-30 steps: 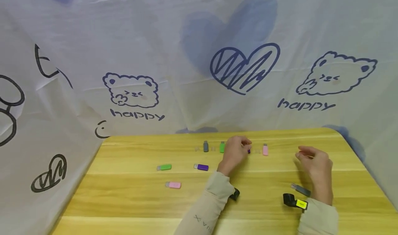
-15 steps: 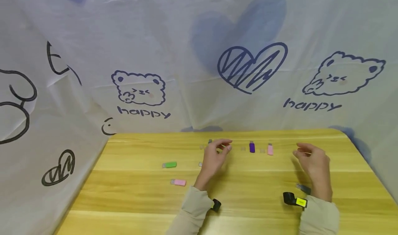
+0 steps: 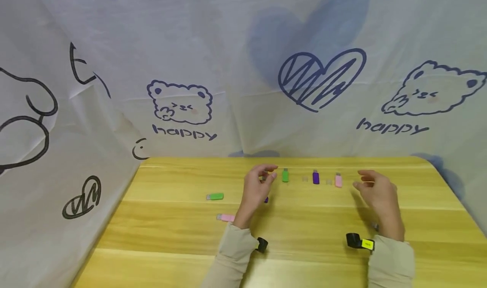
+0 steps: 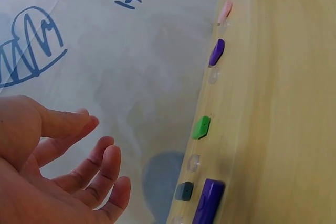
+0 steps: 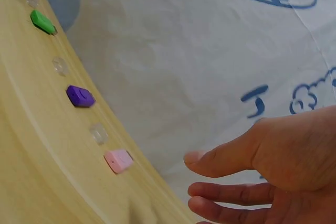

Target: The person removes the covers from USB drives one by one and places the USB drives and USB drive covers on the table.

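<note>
My left hand [image 3: 258, 188] hovers above the table at the left of a back row of USB sticks, fingers loosely bent and holding nothing. It partly covers a dark grey USB stick [image 4: 184, 191] and a purple one [image 4: 208, 203]. Rightward along the row stand a green USB stick [image 3: 285, 176], a purple USB stick [image 3: 316, 177] and a pink USB stick [image 3: 338, 180]. Small clear pieces [image 5: 98, 134] lie between them. Right of the pink stick, my right hand [image 3: 380, 195] is held in the air, thumb and fingers apart, with nothing in it.
Nearer me on the left lie a green USB stick [image 3: 217, 196] and a pink USB stick [image 3: 226, 217], the latter partly behind my left wrist. Another stick's tip [image 3: 376, 226] shows beside my right wrist. Behind the wooden table [image 3: 304, 254] hangs a printed white cloth [image 3: 236, 68].
My left hand has moved left, from over the back row's purple stick to the dark grey stick, uncovering the green and purple ones. The right hand has barely moved. The head view has shifted slightly.
</note>
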A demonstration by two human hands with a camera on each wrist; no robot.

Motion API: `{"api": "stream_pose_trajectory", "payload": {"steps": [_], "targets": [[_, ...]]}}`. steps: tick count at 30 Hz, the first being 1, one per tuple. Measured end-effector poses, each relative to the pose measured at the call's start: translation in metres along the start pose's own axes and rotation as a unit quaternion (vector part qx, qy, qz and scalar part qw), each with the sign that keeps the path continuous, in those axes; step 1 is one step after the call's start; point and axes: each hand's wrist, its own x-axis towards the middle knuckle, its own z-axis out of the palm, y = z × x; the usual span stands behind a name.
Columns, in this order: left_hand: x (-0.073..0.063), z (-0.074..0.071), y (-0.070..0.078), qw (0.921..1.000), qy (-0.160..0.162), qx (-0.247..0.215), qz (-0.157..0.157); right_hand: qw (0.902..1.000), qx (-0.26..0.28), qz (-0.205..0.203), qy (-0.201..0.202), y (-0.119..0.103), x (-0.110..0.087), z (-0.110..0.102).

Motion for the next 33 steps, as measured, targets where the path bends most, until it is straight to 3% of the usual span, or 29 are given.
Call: {"api": "stream_pose_trajectory", "payload": {"steps": [7, 15, 22, 33], "targets": [[0.003, -0.003, 0.003, 0.9998, -0.009, 0.014, 0.006, 0.9969, -0.051, -0.041, -0.044, 0.003, -0.002, -0.002], [-0.003, -0.012, -0.004, 0.9998, -0.004, 0.017, -0.013, 0.98, -0.123, -0.129, -0.089, 0.017, -0.017, 0.006], [-0.004, -0.016, -0.005, 0.9997, -0.006, 0.014, -0.018, 0.9736, -0.147, -0.134, -0.112, 0.035, -0.032, -0.005], [0.0, -0.019, -0.001, 0.9997, -0.017, 0.014, -0.009, 0.9656, -0.172, -0.166, -0.102, 0.05, -0.057, -0.022]]}}
